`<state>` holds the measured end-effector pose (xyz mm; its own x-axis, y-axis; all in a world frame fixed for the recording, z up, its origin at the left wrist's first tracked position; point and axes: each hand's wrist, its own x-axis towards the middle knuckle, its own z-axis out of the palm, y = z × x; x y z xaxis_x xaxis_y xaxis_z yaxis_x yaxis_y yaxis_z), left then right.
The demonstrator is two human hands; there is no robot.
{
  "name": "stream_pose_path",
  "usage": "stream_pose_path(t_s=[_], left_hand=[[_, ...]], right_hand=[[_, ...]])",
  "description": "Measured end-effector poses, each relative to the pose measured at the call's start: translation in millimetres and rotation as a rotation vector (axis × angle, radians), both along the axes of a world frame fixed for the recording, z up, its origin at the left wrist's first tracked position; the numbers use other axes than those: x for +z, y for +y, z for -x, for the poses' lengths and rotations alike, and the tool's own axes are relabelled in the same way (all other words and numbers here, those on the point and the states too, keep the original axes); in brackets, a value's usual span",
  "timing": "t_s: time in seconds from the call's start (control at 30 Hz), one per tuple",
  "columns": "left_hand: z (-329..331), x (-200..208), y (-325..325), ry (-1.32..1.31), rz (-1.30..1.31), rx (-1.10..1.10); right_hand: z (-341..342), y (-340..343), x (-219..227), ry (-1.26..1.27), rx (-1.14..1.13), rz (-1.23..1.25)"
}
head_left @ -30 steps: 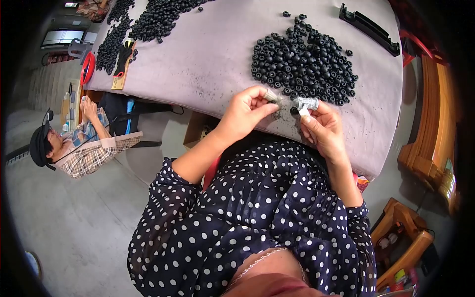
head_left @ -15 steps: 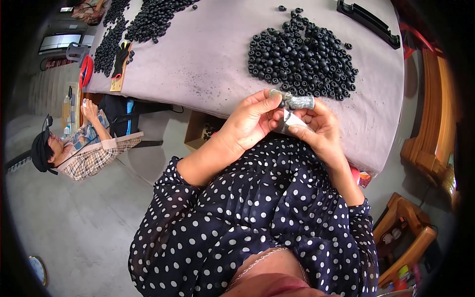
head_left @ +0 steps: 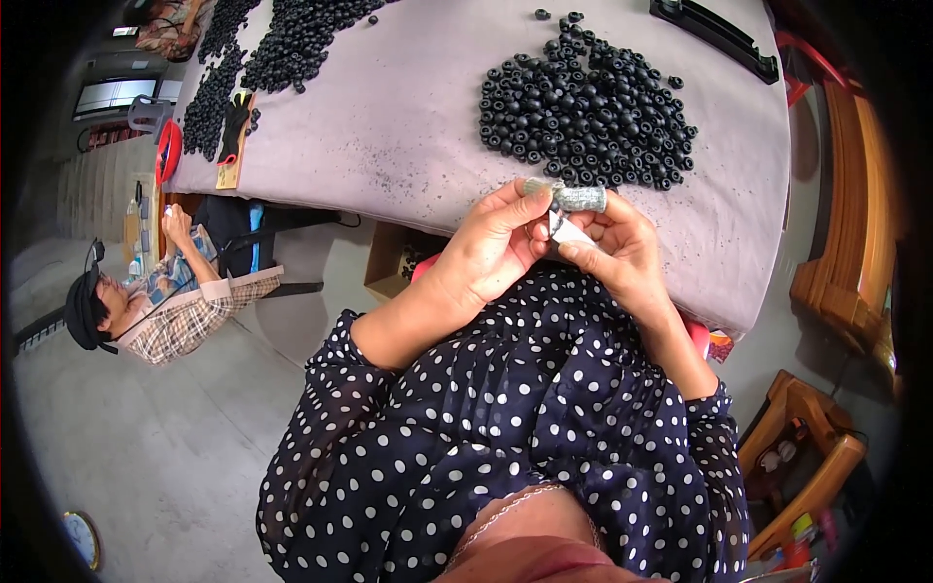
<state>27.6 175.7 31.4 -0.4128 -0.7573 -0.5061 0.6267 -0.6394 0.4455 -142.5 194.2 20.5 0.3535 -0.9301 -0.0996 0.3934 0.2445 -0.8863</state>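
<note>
Both my hands meet at the table's front edge, close to the heap of black parts. My left hand (head_left: 488, 236) is closed, pinching a small round black part (head_left: 554, 206) between thumb and fingers. In my right hand (head_left: 627, 260) is a small pale, flat, blade-like piece (head_left: 571, 233), its tip against or very near the black part. A grey knitted finger sleeve (head_left: 580, 199) covers my right index finger, and a similar cover (head_left: 536, 186) is on a left fingertip. Just beyond lies the heap of small round black parts (head_left: 588, 117), many with a hole.
Grey cloth covers the table (head_left: 389, 146). More black parts (head_left: 292, 49) lie far left, near a black glove (head_left: 233, 126). A long black tray (head_left: 714, 37) sits far right. A cardboard box (head_left: 387, 262) stands below the edge. A seated person (head_left: 185, 301) works at left.
The view has shifted slightly, so the table and heap appear a little further left. My hands keep nearly the same grip, and the pale piece is tilted slightly differently.
</note>
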Motion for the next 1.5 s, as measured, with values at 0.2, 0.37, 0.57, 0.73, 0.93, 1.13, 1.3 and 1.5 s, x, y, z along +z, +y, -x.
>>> stream_pose_path(t_s=[0.2, 0.37, 0.57, 0.73, 0.93, 1.13, 1.3, 1.5], left_hand=[[0.2, -0.7, -1.0, 0.054, -0.069, -0.038], [2.0, 0.6, -2.3, 0.091, -0.059, -0.032], [-1.2, -7.4, -0.8, 0.195, -0.080, -0.064], [0.5, -8.3, 0.5, 0.131, -0.024, -0.054], [-2.0, -12.7, 2.8, 0.125, 0.004, -0.015], [-3.1, -14.4, 2.5, 0.105, -0.032, -0.002], [-2.7, -9.9, 4.3, 0.175, -0.061, -0.007], [-3.7, -15.2, 1.2, 0.230, -0.078, -0.025]], right_hand=[[0.6, -1.3, -4.1, -0.047, -0.002, -0.031], [0.7, -2.1, -1.0, -0.049, -0.006, -0.031], [2.5, -2.8, 2.3, -0.039, 0.008, -0.080], [4.2, -2.3, 0.8, -0.029, 0.022, -0.109], [3.0, -3.1, -5.9, -0.050, 0.018, -0.180], [0.7, -1.6, -4.1, -0.092, 0.005, -0.222], [0.4, -2.3, -1.5, -0.016, -0.023, -0.204], [0.2, -4.8, -7.7, -0.165, -0.107, -0.235]])
